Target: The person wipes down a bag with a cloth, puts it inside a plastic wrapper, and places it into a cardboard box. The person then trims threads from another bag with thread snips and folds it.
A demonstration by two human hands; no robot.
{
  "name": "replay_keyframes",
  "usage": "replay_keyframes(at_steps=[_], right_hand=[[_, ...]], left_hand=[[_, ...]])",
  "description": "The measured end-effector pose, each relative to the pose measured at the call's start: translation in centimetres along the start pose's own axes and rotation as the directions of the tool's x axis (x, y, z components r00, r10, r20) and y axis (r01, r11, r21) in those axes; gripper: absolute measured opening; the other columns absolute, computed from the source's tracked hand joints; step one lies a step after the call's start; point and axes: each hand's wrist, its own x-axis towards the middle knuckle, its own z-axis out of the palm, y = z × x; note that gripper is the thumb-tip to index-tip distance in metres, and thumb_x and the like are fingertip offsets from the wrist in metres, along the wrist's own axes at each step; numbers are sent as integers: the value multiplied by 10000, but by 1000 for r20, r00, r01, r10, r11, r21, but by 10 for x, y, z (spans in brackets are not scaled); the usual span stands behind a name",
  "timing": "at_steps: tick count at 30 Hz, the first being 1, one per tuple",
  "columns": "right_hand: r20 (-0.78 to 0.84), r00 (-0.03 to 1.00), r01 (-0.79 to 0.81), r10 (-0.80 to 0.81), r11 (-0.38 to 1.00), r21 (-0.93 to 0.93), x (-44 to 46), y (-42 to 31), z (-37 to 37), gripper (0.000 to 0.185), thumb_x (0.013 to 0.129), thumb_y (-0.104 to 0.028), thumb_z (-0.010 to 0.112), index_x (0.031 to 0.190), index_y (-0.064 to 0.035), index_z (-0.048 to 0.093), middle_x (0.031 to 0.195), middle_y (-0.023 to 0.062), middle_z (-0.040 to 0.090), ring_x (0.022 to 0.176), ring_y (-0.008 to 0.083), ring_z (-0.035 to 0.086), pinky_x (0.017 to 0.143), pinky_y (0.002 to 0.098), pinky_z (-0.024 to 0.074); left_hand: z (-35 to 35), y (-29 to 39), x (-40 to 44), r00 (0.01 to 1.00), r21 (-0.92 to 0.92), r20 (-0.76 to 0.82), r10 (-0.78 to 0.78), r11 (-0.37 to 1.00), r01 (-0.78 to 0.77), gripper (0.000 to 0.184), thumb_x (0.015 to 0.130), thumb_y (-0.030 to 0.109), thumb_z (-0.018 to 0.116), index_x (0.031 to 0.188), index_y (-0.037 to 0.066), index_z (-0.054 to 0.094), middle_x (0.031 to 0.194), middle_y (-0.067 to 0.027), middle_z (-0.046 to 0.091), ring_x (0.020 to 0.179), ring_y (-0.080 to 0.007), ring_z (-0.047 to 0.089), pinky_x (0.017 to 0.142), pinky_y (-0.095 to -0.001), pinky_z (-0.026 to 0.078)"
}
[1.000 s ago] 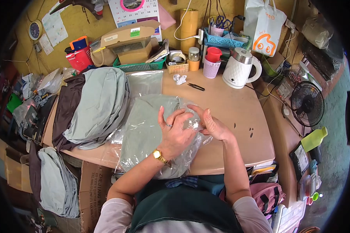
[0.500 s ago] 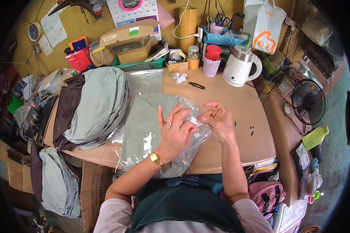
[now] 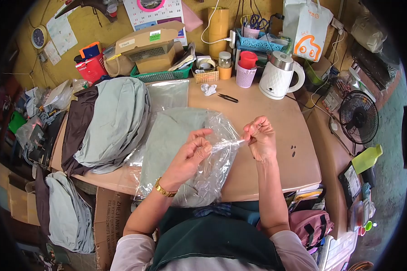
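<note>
A clear plastic bag [image 3: 219, 158] lies on the table in front of me, with folded grey-green cloth [image 3: 167, 140] inside it. My right hand [image 3: 261, 137] pinches the bag's gathered end, drawn out to the right. Fingers closed, my left hand [image 3: 192, 153] grips the gathered plastic nearer the cloth. Between the two hands the film is stretched into a narrow twisted strip. Beyond the bag lie black thread snips [image 3: 227, 98] and a crumpled white paper [image 3: 208, 89].
Left of the bag sits a stack of grey and brown cloth [image 3: 115, 122], beside flat clear plastic bags [image 3: 169, 95]. A white kettle [image 3: 276, 79], a lilac cup [image 3: 245, 77] and a green basket [image 3: 163, 76] line the back. A black fan [image 3: 358, 117] stands at right.
My left hand has turned and closed on the plastic, moving slightly left and down. My right hand has shifted a little right, drawing the bag's end out into a tight strip.
</note>
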Motion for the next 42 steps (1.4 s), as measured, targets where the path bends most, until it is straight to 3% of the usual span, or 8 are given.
replay_keyframes(at_steps=[4, 6, 9, 11, 15, 32, 37, 42], right_hand=[[32, 999, 24, -9, 846, -533, -24, -15, 56, 155, 849, 40, 659, 953, -50, 588, 795, 97, 635, 578, 164, 555, 554, 280, 489], [517, 855, 506, -44, 285, -814, -34, -15, 79, 109, 851, 40, 655, 935, -23, 625, 776, 32, 608, 580, 111, 486, 519, 246, 409], [464, 875, 482, -140, 362, -798, -32, 13, 64, 18, 900, -18, 628, 902, -5, 640, 816, -1, 618, 580, 77, 444, 524, 238, 403], [254, 966, 216, -50, 698, -683, -40, 26, 65, 70, 927, -50, 601, 906, -2, 647, 845, -6, 626, 583, 71, 450, 526, 241, 409], [-80, 991, -117, 106, 983, -141, -46, 42, 55, 191, 980, -129, 543, 905, 0, 661, 912, 6, 640, 567, 71, 467, 520, 237, 418], [155, 936, 68, 315, 270, -960, -44, -27, 16, 97, 815, -50, 681, 908, -33, 701, 1033, 137, 610, 689, 250, 562, 656, 310, 471], [546, 825, 551, -147, -5, -834, -51, -27, 58, 94, 801, 6, 673, 893, 3, 688, 1139, 158, 580, 617, 157, 506, 587, 271, 428], [174, 985, 158, 14, 342, -926, -41, -28, 45, 105, 814, -22, 701, 907, 22, 682, 1074, 105, 614, 629, 92, 503, 594, 235, 428]], left_hand=[[-3, 15, 6, 966, 642, -50, 252, 750, -162, 185, 913, 216, 637, 915, 41, 580, 1291, -121, 461, 1172, -203, 429, 989, -336, 339], [10, 33, 3, 956, 716, -31, 291, 674, -182, 176, 911, 204, 641, 915, 39, 579, 1281, -123, 465, 1119, -189, 472, 939, -314, 385], [37, 42, 1, 990, 510, -111, 89, 860, -20, 165, 907, 166, 646, 885, 28, 558, 1204, -97, 495, 941, -136, 555, 800, -256, 454], [56, 26, -1, 941, -246, -310, 136, 945, -218, 207, 862, 32, 665, 1050, 3, 581, 1150, -94, 517, 717, -113, 593, 622, -221, 489], [53, -19, -4, 948, 27, -269, 169, 985, -168, 313, 869, 69, 689, 1148, -43, 603, 1105, -59, 546, 774, -75, 578, 685, -214, 494], [26, -35, 3, 963, -4, -269, -9, 1000, 8, 107, 866, 73, 704, 932, -10, 716, 824, -36, 600, 662, -88, 605, 600, -211, 491], [28, -43, 4, 963, 266, -261, 64, 964, 8, 94, 862, 56, 697, 930, -6, 714, 824, -32, 590, 687, -84, 608, 600, -209, 490], [27, -37, 0, 967, 42, -254, 32, 999, -22, 119, 867, 66, 696, 962, -4, 709, 836, -30, 577, 717, -90, 615, 631, -215, 504]])
